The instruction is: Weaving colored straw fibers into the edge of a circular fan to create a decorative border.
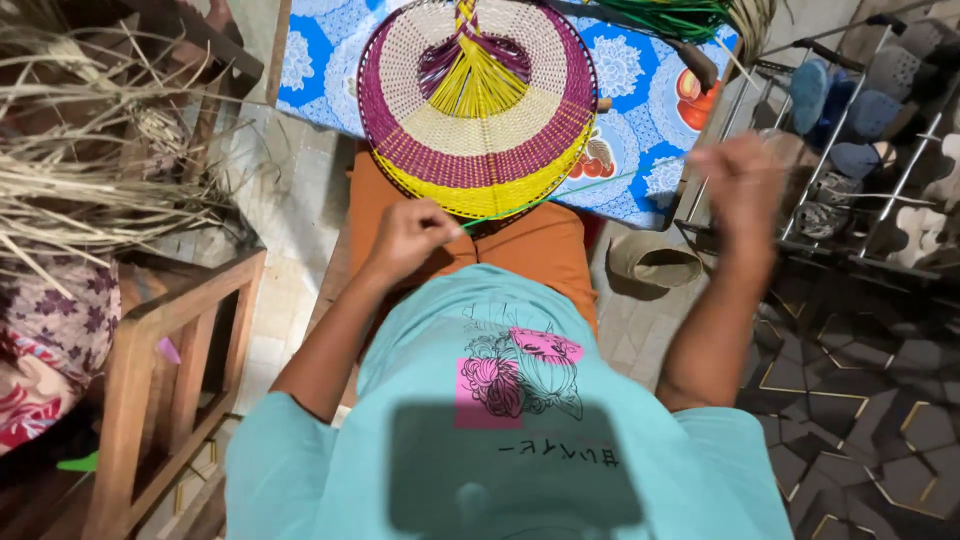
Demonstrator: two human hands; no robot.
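I see the woven fan (478,110), round with purple, cream and yellow bands, lying on the table (640,110) with its near edge over my lap. My left hand (408,236) is closed, pinching a green strand (545,198) just below the fan's yellow rim. The strand runs taut to the right. My right hand (742,185) is raised beside the table edge and blurred; I cannot tell its grip. The hands are well apart. Dry straw (90,170) lies left.

Even daylight, right hand (742,185) seemingly motion-blurred
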